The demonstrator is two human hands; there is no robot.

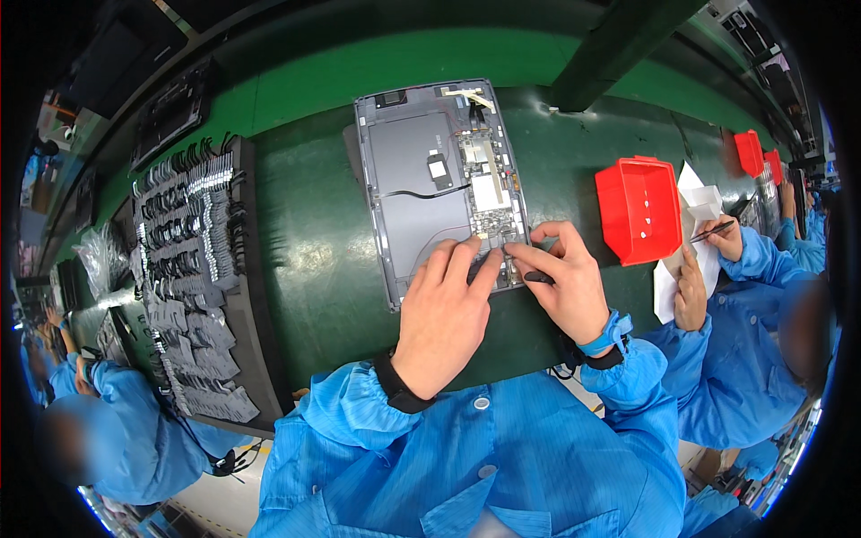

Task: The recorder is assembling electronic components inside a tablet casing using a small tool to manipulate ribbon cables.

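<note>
An opened grey tablet-like housing [408, 134] lies on the green table in front of me, its long circuit board [480, 152] exposed along the right side. A black cable [413, 193] runs from the board across the flat grey area, below a small black-and-white module [438, 170]. My left hand [444, 309] rests palm down with fingers apart, its fingertips on the board's lower end. Close beside it, my right hand [569, 282] grips a slim black tool [538, 277] at the housing's lower right. The tool's tip and exact kind are hidden by my fingers.
A dark tray [260, 332] at left holds several rows of grey parts with black leads. At right stands a red bin [639, 211] with small white pieces. A co-worker's hand [720, 238] there holds a pen over white paper [664, 291]. A dark post [619, 49] rises behind.
</note>
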